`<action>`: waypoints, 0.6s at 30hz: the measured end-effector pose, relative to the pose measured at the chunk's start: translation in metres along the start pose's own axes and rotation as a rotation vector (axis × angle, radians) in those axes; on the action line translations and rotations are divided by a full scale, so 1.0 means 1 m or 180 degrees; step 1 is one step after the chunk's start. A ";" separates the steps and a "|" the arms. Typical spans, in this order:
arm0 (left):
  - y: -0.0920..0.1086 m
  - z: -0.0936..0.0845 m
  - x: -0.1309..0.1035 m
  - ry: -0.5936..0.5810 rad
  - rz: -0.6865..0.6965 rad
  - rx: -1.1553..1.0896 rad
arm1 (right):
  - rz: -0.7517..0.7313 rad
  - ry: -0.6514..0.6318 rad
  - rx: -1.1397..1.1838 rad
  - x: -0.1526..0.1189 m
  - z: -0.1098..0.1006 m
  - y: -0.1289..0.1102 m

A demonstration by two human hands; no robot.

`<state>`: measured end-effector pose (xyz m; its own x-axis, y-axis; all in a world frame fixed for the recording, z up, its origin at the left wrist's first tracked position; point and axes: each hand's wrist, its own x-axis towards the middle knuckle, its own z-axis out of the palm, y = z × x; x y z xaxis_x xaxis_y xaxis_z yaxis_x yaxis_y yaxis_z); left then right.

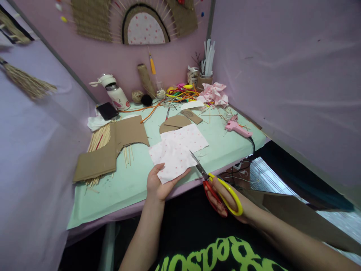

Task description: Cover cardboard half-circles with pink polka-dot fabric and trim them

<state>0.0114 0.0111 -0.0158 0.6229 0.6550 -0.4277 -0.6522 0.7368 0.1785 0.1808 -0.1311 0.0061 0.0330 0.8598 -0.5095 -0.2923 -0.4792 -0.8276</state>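
Observation:
My left hand [159, 182] holds the near edge of a white cloth with small pink dots [177, 152], its thumb on top and its fingers underneath. The far part of the cloth lies over a rounded piece of brown cardboard [180, 121]. My right hand [222, 195] is closed round the red and yellow handles of a pair of scissors [203, 172]. The scissors point up and to the left, and their tips are at the right edge of the cloth. Whether the blades touch the cloth I cannot tell.
Cardboard pieces [97, 163] lie over thin sticks at the left. Behind stand a white bottle [120, 98], twine [146, 81] and coloured stems [183, 94]. A pink glue gun [239, 128] with a black cable lies on the right of the table [113, 199].

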 end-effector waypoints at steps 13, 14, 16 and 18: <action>0.000 0.001 -0.001 -0.0054 0.0015 0.0087 | -0.0077 0.0157 -0.0064 0.002 0.001 0.004; 0.000 0.002 -0.001 -0.0066 0.0009 0.0094 | -0.0081 0.0153 -0.0072 0.002 0.000 0.005; 0.000 0.002 -0.001 -0.0044 0.0027 0.0113 | -0.0105 0.0143 -0.0091 0.003 -0.001 0.007; 0.000 0.002 -0.001 0.0010 0.0064 0.0133 | -0.0136 0.0125 -0.0111 0.004 -0.003 0.009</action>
<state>0.0122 0.0106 -0.0134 0.6085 0.6694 -0.4263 -0.6460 0.7298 0.2239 0.1811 -0.1326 -0.0040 0.0824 0.8723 -0.4819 -0.2563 -0.4488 -0.8561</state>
